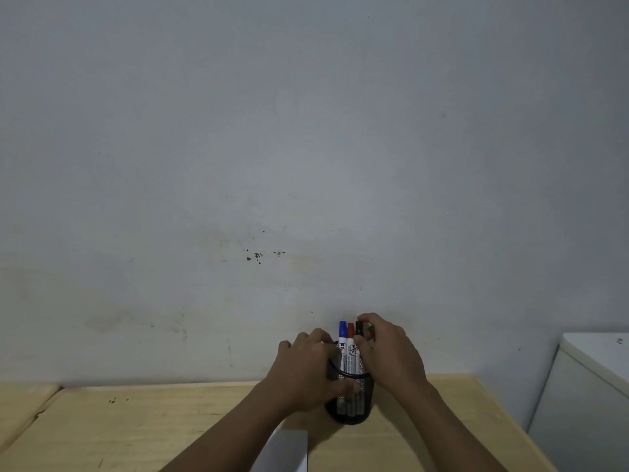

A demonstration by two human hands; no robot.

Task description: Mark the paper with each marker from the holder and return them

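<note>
A black mesh holder [350, 415] stands on the wooden table [143, 424] near the wall. Three markers stand upright in it: a blue-capped one [342, 330], a red-capped one [350, 332] and a black-capped one [359, 328]. My left hand [306, 366] wraps around the holder's left side and rim. My right hand [388, 349] pinches the cap end of the black marker from the right. A white sheet of paper [286, 451] lies in front of the holder, partly under my left forearm and cut off by the bottom edge.
A grey, stained wall rises right behind the table. A white cabinet or appliance [592, 396] stands to the right of the table. A second wooden surface [20, 410] adjoins on the left, with a gap between.
</note>
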